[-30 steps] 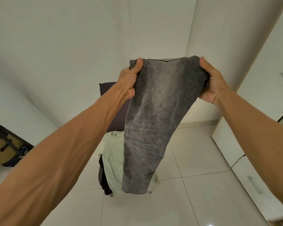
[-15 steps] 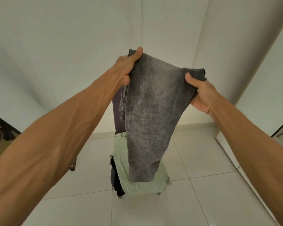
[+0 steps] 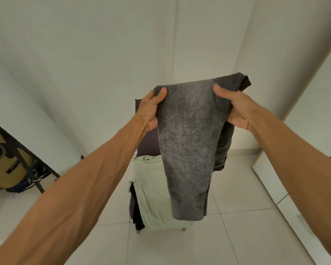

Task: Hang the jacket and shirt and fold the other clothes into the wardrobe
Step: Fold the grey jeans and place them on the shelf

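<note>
Grey washed jeans (image 3: 185,150) hang folded in front of me at chest height. My left hand (image 3: 150,109) grips their upper left corner, thumb over the front. My right hand (image 3: 235,108) grips the upper right part, thumb on the front face, with a darker end of the jeans sticking out behind it. Below them a pale green T-shirt (image 3: 151,190) lies spread on a dark chair (image 3: 144,148), with a dark garment (image 3: 137,213) hanging off the seat's left side.
White wardrobe doors (image 3: 298,188) run along the right side. A guitar (image 3: 4,165) leans behind a black frame at the left, with shoes beside it. Pale floor tiles (image 3: 237,236) surround the chair, and white walls stand behind it.
Both hands have come down and closer together with the jeans. The right hand has shifted inward along the top edge, so the jeans hang narrower, with a second layer showing behind.
</note>
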